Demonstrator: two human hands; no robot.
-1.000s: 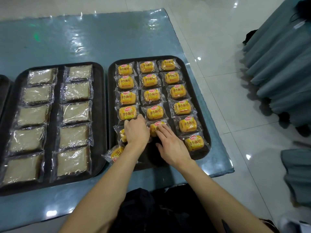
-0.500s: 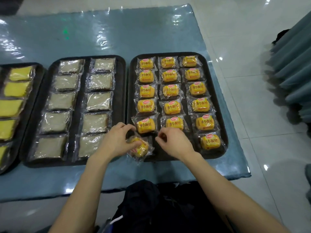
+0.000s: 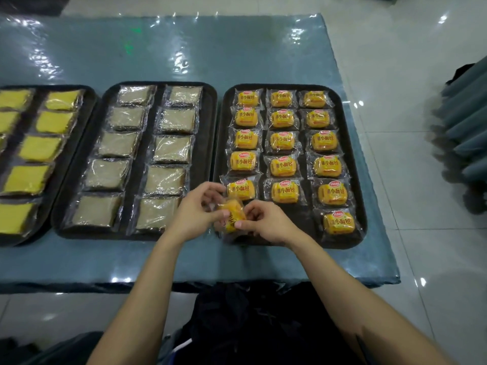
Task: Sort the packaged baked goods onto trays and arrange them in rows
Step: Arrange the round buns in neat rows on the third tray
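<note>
Bun packet (image 3: 233,215) in pinch grip of left hand (image 3: 195,210), right hand (image 3: 266,223); neighbours (image 3: 284,192) "小面包"

Head view (wide-angle) looks forward and down, close over the table (image 3: 237,54)

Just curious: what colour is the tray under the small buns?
The tray is black; best in head view.

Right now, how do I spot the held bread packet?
Find the rightmost black tray of yellow buns. At its near left corner, the left hand and right hand pinch one packet. Only it is tilted, not flat in a row.
</note>
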